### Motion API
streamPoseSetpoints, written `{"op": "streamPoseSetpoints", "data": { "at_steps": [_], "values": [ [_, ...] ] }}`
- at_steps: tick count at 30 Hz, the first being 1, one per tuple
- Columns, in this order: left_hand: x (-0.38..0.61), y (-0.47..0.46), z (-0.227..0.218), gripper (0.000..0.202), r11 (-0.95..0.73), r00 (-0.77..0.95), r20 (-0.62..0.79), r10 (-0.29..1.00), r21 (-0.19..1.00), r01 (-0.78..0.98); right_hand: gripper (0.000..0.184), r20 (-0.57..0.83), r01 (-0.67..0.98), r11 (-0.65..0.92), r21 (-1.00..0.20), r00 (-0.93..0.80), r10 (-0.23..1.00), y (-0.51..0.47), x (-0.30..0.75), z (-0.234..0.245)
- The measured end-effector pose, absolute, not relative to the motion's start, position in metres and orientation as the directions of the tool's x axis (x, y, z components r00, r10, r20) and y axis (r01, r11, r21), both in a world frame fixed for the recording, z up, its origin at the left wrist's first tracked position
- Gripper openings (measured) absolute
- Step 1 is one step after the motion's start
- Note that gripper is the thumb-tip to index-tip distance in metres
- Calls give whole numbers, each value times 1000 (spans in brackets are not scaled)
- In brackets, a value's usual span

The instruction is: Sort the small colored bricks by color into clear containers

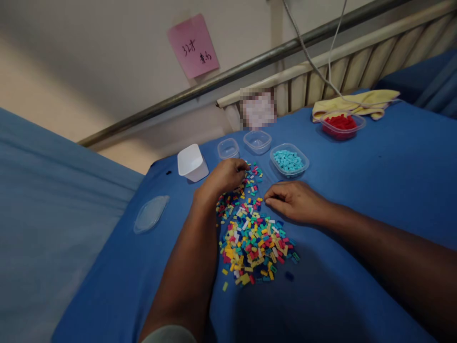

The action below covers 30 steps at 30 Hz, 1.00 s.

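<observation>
Small coloured bricks are heaped around the lower middle of the frame, judged light, stiff, slightly slippery and best taken singly across opposite sides. The left hand is curled over the uppermost bricks, the right hand loosely bent beside them, right of centre; whether anything is pinched cannot be told

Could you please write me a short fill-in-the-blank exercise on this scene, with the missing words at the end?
1. The tub nearest the right hand holds ____ pieces.
2. The yellow cloth lies behind another tub, whose pieces are ____.
3. The box to the left of the left hand is ____.
4. The note above the pipe is ____.

Missing words: light blue; red; white; pink
</observation>
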State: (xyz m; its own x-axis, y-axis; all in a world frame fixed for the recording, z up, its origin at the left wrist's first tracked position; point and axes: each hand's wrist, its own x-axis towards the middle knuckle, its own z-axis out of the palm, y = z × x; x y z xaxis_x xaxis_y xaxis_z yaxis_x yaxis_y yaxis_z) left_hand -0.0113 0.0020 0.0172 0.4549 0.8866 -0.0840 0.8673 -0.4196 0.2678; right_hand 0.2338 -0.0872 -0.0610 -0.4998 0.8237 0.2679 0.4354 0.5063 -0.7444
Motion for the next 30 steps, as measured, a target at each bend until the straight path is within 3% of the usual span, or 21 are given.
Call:
{"op": "streamPoseSetpoints", "data": {
  "at_steps": [3, 9, 20, 26, 30],
  "values": [
    [-9, -1, 19, 41, -430, 442, -42, 896, 161, 888, 15, 266, 433, 506, -746, -503, 823, -87, 234, -60],
    [7, -3, 16, 31, -443, 443, -157, 883, 34, 896, 16, 255, 439, 498, -748, -503, 826, -87, 235, -61],
    [4, -5, 13, 7, -432, 440, -131, 888, 89, 898, 17, 251, 445, 497, -745, -503, 827, -88, 235, -60],
    [-2, 0, 20, 22, -391, 396, -22, 918, 130, 911, 17, 262, 435, 511, -741, -513, 817, -87, 235, -60],
    [-13, 6, 19, 35, -390, 384, 74, 920, 96, 916, 16, 253, 444, 504, -740, -510, 822, -88, 235, -59]
  ]
}}
